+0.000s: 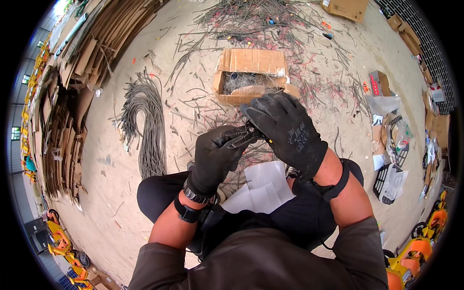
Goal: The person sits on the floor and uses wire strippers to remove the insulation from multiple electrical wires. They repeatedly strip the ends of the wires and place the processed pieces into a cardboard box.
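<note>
My left hand (217,156), in a black work glove, grips a dark hinged hand tool (249,132) in front of my knees. Two narrow arms of the tool reach from a round pivot toward my left thumb; its exact kind is unclear. My right hand (290,127), gloved the same way with pale print on the back, closes over the tool's other end and hides it. Just beyond the hands stands an open, torn cardboard box (253,61) with tangled clear and dark material inside. White sheet material (266,185) lies between my legs.
Cut cable pieces (246,18) litter the floor ahead. A bent bundle of grey cables (150,134) lies to the left, near stacked flattened cardboard (65,145). At right are a small red-and-grey box (378,83), plastic wrap and a black grille-like part (384,185). Yellow-orange vehicles (411,257) line the edges.
</note>
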Tool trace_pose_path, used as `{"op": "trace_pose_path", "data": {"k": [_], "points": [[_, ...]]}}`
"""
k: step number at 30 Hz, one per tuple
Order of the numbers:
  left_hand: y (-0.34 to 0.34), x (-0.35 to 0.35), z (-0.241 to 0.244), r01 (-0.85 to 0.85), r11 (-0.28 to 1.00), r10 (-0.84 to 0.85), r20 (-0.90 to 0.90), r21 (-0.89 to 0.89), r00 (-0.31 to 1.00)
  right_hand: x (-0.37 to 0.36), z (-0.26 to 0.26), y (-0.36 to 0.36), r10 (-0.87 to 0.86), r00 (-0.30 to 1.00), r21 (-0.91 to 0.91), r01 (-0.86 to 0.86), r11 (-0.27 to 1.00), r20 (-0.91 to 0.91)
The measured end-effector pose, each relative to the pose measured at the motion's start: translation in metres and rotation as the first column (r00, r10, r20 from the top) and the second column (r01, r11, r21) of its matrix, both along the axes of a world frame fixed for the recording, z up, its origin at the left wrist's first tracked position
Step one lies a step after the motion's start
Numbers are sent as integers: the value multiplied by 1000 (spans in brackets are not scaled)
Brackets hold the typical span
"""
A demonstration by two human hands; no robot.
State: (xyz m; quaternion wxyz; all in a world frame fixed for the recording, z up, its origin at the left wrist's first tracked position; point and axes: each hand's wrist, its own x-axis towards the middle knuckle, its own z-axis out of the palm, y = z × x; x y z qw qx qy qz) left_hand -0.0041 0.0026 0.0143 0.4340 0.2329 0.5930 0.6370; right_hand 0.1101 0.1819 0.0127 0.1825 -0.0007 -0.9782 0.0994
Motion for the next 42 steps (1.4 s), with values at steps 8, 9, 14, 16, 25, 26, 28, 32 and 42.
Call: {"op": "trace_pose_path", "data": {"k": [8, 9, 14, 16, 25, 26, 28, 32, 42], "points": [[-1, 1, -8, -52, 993, 49, 39, 103, 998, 0, 2, 0, 4, 1000, 4, -4, 1000, 23], [-1, 1, -9, -49, 993, 46, 32, 106, 998, -1, 3, 0, 7, 1000, 1, -7, 1000, 26], [-2, -1, -10, -21, 997, 26, -68, 79, 997, -1, 2, 1, 17, 1000, -28, -17, 999, 8], [-2, -1, -10, -9, 998, 18, -137, 60, 990, -1, 2, 1, 18, 1000, -24, -18, 1000, -1], [-2, -1, -12, -8, 1000, 12, -208, 22, 978, 0, 0, -1, -10, 1000, 23, 10, 1000, -9], [-2, -1, -11, -10, 1000, 14, -206, 21, 978, -1, 1, -2, -14, 1000, 33, 14, 999, -7], [-1, -1, -9, -20, 1000, 22, -181, 13, 983, -1, 1, -2, -20, 1000, 50, 20, 999, -4], [1, 0, -4, -37, 999, 32, -172, -26, 985, -1, 0, -2, -18, 1000, 40, 18, 999, -13], [2, 2, -3, -73, 996, 70, -62, -42, 996, -2, -2, -2, -12, 999, 11, 12, 1000, -31]]}}
